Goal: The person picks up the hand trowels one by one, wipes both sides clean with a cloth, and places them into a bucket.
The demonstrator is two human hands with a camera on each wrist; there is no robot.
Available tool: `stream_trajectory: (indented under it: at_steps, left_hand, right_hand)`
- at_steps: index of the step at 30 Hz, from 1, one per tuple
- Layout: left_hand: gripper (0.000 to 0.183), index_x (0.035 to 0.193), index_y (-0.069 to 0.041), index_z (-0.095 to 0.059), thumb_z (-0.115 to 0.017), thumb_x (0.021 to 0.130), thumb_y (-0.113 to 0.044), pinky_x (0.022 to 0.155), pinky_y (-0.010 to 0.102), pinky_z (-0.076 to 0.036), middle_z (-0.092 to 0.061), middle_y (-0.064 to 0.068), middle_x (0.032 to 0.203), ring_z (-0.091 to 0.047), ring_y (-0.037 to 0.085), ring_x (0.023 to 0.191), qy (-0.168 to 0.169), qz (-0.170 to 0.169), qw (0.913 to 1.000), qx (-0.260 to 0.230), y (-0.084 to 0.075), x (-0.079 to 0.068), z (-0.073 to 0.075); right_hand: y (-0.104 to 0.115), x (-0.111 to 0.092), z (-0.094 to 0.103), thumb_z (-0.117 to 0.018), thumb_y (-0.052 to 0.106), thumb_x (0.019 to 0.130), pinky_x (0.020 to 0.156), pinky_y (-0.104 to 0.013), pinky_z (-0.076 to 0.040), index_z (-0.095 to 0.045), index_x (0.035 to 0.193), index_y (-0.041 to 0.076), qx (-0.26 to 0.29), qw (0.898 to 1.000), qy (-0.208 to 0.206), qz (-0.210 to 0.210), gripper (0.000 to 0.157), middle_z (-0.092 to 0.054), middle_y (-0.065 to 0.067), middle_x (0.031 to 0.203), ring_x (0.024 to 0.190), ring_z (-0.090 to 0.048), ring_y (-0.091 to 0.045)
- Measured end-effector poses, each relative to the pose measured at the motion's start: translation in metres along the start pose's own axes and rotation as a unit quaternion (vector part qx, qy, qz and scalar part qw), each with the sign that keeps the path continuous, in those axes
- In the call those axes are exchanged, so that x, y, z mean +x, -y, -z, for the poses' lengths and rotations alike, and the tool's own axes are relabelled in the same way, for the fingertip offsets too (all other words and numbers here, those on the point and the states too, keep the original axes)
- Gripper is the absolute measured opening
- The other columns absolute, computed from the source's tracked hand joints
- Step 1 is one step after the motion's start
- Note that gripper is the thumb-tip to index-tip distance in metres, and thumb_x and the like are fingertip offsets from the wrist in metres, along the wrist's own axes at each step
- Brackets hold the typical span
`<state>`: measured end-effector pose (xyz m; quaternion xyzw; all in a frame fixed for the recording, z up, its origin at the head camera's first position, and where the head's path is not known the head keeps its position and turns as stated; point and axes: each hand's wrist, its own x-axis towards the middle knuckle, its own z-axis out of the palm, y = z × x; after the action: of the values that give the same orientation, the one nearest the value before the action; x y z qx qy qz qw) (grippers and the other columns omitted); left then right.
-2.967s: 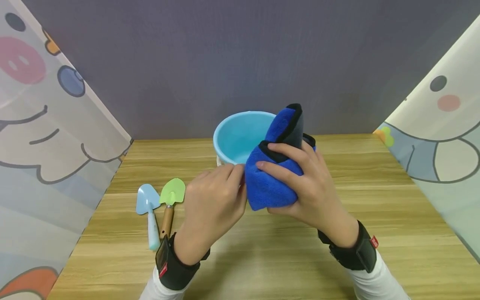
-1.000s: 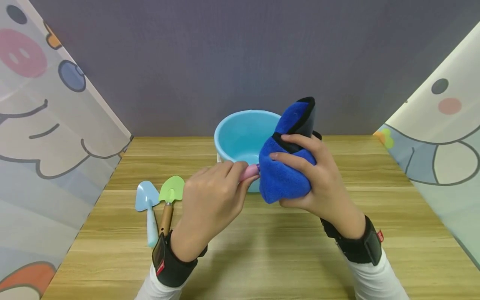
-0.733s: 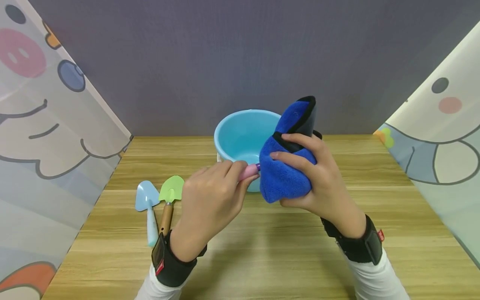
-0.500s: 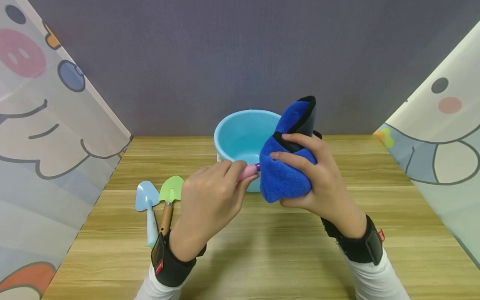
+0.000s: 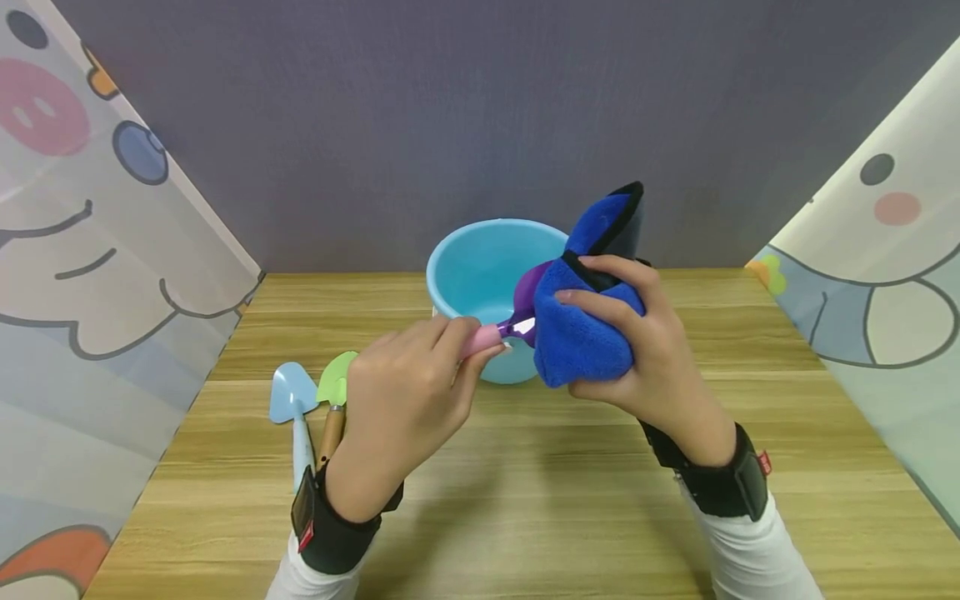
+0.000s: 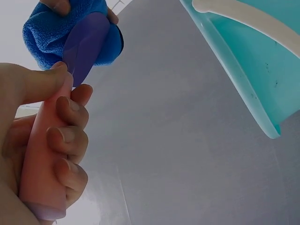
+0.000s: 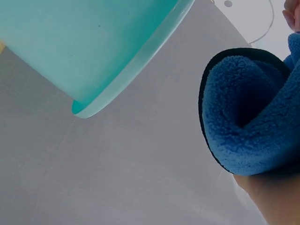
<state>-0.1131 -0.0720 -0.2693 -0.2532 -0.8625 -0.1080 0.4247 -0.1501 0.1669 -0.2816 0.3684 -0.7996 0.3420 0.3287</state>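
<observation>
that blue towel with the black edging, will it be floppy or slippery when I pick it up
The blue towel is probably floppy, since it folds and bunches in the right hand. It seems unlikely to slip easily, given how fuzzy it looks.

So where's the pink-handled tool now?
Near the middle of the head view: the pink-handled tool is in the left hand, its purple blade partly covered by the blue cloth.

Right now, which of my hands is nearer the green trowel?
Left. Your left hand is just right of the green trowel, overlapping it in the head view; your right hand is farther right, past the left, holding the blue cloth.
</observation>
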Motion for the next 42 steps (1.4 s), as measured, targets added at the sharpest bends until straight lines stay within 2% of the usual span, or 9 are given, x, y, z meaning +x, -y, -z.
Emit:
stream_trajectory:
  at_steps: [6,9,14,19,22,24,30,36,42]
  left_hand:
    - [0.030,0.086,-0.009,-0.071,-0.067,0.088,-0.039,0.034,0.031,-0.037,-0.065,0.002,0.058,-0.050,0.016,0.044,-0.003,-0.006,1.0000,0.000,0.000,0.001,0.000]
    - [0.030,0.085,-0.010,-0.071,-0.066,0.088,-0.040,0.034,0.031,-0.037,-0.064,0.002,0.057,-0.051,0.016,0.045,-0.006,-0.010,0.9999,-0.001,0.000,0.001,0.000]
    - [0.031,0.084,-0.010,-0.071,-0.065,0.089,-0.040,0.035,0.031,-0.037,-0.064,0.001,0.057,-0.051,0.016,0.045,-0.011,-0.016,0.9998,-0.003,0.001,0.002,0.000]
    - [0.031,0.084,-0.010,-0.072,-0.066,0.088,-0.040,0.035,0.030,-0.038,-0.066,0.002,0.058,-0.053,0.016,0.046,-0.010,-0.019,0.9998,-0.004,0.002,0.002,-0.001]
    - [0.031,0.085,-0.010,-0.072,-0.066,0.088,-0.040,0.035,0.030,-0.038,-0.066,0.002,0.058,-0.052,0.016,0.046,-0.006,-0.020,0.9998,-0.007,0.002,0.002,-0.001]
    - [0.031,0.085,-0.010,-0.072,-0.066,0.088,-0.040,0.036,0.030,-0.038,-0.065,0.002,0.057,-0.052,0.016,0.046,-0.007,-0.019,0.9997,-0.009,0.003,0.002,-0.001]
    - [0.030,0.085,-0.010,-0.072,-0.067,0.088,-0.040,0.036,0.030,-0.038,-0.067,0.002,0.059,-0.054,0.015,0.047,-0.019,-0.017,0.9996,-0.009,0.003,0.002,-0.001]
    - [0.029,0.086,-0.009,-0.073,-0.069,0.086,-0.038,0.037,0.030,-0.040,-0.070,0.002,0.061,-0.058,0.015,0.050,-0.024,-0.016,0.9995,-0.015,0.002,0.003,0.000]
    - [0.028,0.085,-0.009,-0.073,-0.070,0.085,-0.037,0.037,0.030,-0.041,-0.072,0.003,0.063,-0.059,0.015,0.051,-0.025,-0.014,0.9994,-0.017,0.003,0.002,0.001]
  right_hand:
    - [0.000,-0.001,0.001,-0.092,0.017,0.045,0.087,-0.072,-0.045,-0.062,0.114,0.008,0.003,1.000,-0.004,-0.001,0.075,-0.043,-0.030,0.133,0.125,-0.045,-0.042]
    - [-0.001,-0.002,0.002,-0.091,0.037,0.056,0.087,-0.073,-0.044,-0.062,0.114,0.008,0.010,1.000,-0.006,-0.009,0.071,-0.043,-0.031,0.133,0.125,-0.044,-0.042]
    - [-0.003,-0.002,0.002,-0.070,0.061,0.071,0.087,-0.076,-0.042,-0.061,0.114,0.007,0.022,0.999,-0.014,-0.023,0.069,-0.041,-0.033,0.132,0.126,-0.043,-0.043]
    - [-0.008,-0.002,0.002,-0.094,0.034,0.051,0.089,-0.074,-0.040,-0.060,0.115,0.004,0.038,0.998,-0.024,-0.047,0.078,-0.041,-0.035,0.131,0.126,-0.042,-0.040]
    - [-0.010,-0.002,0.002,-0.094,0.007,0.037,0.090,-0.070,-0.038,-0.061,0.115,0.003,0.050,0.997,-0.031,-0.056,0.084,-0.041,-0.036,0.130,0.126,-0.041,-0.038]
    - [-0.011,-0.002,0.002,-0.093,0.008,0.037,0.091,-0.069,-0.038,-0.061,0.115,0.003,0.057,0.996,-0.036,-0.057,0.084,-0.043,-0.032,0.130,0.126,-0.041,-0.037]
    - [-0.014,-0.001,0.001,-0.087,0.048,0.059,0.093,-0.067,-0.036,-0.060,0.114,0.003,0.070,0.994,-0.070,-0.038,0.076,-0.042,-0.001,0.136,0.126,-0.041,-0.035]
    - [-0.016,0.000,-0.001,-0.085,0.010,0.043,0.094,-0.061,-0.037,-0.060,0.111,0.003,0.070,0.990,-0.116,-0.034,0.073,-0.044,0.003,0.133,0.124,-0.044,-0.030]
    - [-0.016,0.000,0.000,-0.083,0.007,0.040,0.095,-0.058,-0.037,-0.061,0.109,0.001,0.068,0.989,-0.127,-0.041,0.073,-0.044,0.006,0.130,0.122,-0.045,-0.025]
